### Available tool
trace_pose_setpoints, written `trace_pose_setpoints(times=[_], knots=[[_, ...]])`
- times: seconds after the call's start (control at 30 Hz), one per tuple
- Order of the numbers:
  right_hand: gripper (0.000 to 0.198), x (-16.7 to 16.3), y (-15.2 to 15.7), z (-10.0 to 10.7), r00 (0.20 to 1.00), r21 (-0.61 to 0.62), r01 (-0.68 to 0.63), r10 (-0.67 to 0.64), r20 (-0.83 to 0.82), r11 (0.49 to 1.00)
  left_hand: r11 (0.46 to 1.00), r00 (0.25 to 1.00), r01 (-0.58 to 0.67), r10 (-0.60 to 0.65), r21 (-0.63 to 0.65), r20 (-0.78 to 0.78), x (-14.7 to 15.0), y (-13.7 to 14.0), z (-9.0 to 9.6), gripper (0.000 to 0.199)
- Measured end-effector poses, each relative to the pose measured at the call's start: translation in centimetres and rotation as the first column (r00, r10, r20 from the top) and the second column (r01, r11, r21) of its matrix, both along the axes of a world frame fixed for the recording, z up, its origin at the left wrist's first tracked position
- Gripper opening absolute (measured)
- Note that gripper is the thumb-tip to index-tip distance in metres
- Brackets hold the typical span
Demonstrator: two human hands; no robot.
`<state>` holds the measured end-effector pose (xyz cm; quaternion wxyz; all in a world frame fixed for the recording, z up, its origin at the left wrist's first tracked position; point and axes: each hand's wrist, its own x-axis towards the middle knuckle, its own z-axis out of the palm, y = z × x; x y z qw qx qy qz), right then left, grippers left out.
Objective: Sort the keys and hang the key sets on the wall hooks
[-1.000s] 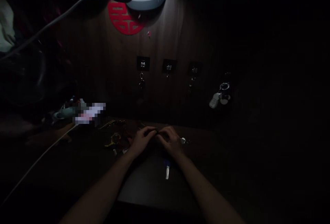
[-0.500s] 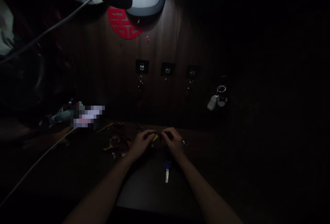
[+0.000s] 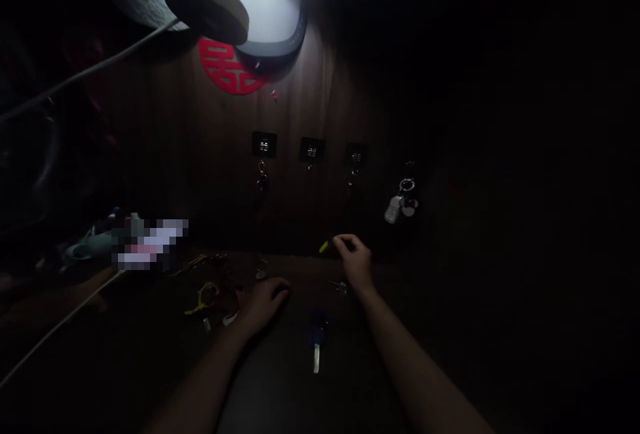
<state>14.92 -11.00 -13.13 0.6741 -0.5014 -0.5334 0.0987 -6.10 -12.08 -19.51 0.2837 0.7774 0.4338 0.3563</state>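
Note:
My right hand point(image 3: 354, 261) is raised at the back of the dark table, with thumb and index finger pinched. A small yellow-green strip point(image 3: 324, 246) sticks out to the left of these fingertips; what joins it to them is too dark to make out. On the tabletop rests my left hand point(image 3: 264, 302), fingers stretched out, thumb apart, holding nothing. Between my forearms lies a key point(image 3: 317, 357) with a blue head, its blade pointing toward me. Some small silvery metal pieces point(image 3: 341, 287), perhaps keys, lie just left of my right wrist.
Left of my left hand is a pile of cords and a yellow strap point(image 3: 203, 299). Keys hang from wall hooks point(image 3: 264, 145), and a key ring with pale fobs point(image 3: 394, 209) hangs farther right. A lamp point(image 3: 270, 14) lights the scene. A white cable point(image 3: 65, 321) crosses at left.
My hands have come apart. The right one has risen and moved right with the yellow-green strip; the left has dropped onto the table. The view has shifted slightly.

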Motion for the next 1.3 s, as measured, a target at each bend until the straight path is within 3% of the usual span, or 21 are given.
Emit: trace_pose_setpoints(times=[0.33,0.47,0.8,1.03,1.3], knots=[[0.019,3.2,3.7,10.5,0.982,0.099,0.116,-0.1,-0.157,0.988,0.999,0.998,0.037,-0.038,0.014,0.04,0.0,0.3,-0.3,0.021],[0.014,3.5,4.9,12.8,0.974,0.082,0.173,-0.158,-0.163,0.981,0.999,0.999,0.029,-0.03,0.025,0.02,0.0,0.5,-0.6,0.022],[0.008,3.4,5.7,14.1,0.981,-0.002,0.12,-0.119,-0.153,0.993,0.999,0.999,0.037,-0.037,0.01,0.018,-0.1,0.1,0.0,0.023],[0.003,3.5,6.0,13.2,0.977,-0.03,0.134,-0.137,-0.165,0.991,1.0,0.999,0.02,-0.02,0.01,0.035,0.0,0.1,-0.1,0.022],[0.015,3.1,5.7,11.5,0.987,0.063,0.124,-0.116,-0.111,0.99,0.999,0.999,0.039,-0.039,0.006,0.033,-0.1,0.4,-0.3,0.022]])
